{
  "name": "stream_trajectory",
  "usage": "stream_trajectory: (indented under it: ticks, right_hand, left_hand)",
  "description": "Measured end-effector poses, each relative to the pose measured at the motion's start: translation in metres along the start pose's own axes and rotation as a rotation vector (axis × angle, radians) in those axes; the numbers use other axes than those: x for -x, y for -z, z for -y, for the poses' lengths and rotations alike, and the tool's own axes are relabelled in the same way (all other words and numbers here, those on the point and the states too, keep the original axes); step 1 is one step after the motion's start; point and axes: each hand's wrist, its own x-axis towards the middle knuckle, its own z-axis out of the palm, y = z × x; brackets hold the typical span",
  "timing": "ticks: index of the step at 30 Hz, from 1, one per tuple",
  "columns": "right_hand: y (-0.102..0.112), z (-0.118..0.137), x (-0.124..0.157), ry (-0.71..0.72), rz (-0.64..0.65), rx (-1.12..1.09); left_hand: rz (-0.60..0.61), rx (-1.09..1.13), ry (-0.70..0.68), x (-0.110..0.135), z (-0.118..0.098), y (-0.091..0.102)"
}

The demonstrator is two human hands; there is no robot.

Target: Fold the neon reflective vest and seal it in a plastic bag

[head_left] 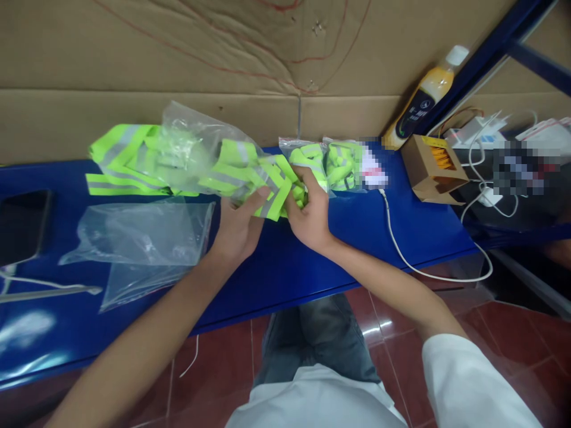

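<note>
Both hands hold a neon yellow-green reflective strap [277, 184] with grey bands, bunched and folded above the blue table. My left hand [241, 224] is closed on its lower left side, with the thumb along the top. My right hand [312, 211] has its fingers curled round the right end. Behind the strap, a clear plastic bag [187, 137] lies over more of the neon material. Further reflective straps [127, 151] rest in a loose pile at the left. Two small packed bags of neon straps, a nearer bag [310, 160] and a farther bag [342, 163], sit right of my hands.
Flat clear bags [143, 235] lie left on the blue table [263, 279], near a dark phone-like device [24, 226]. At the right are a juice bottle [422, 104], an open cardboard box [430, 172] and a white cable [395, 238]. A cardboard wall [134, 71] stands behind.
</note>
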Motion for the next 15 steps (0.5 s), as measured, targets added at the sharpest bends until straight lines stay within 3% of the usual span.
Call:
stream_trajectory:
  ticks: [3, 8, 15]
  right_hand:
    - [0.002, 0.000, -0.004, 0.123, -0.019, 0.074]
    - [0.002, -0.002, -0.001, 0.254, 0.146, 0.165]
    - [0.006, -0.005, -0.001, 0.190, 0.199, 0.190]
  left_hand:
    - [0.026, 0.105, 0.028, -0.004, -0.005, 0.005]
    - [-0.114, 0.005, 0.115, -0.011, -0.008, 0.012]
    - [-0.161, -0.130, -0.129, -0.001, -0.004, 0.002]
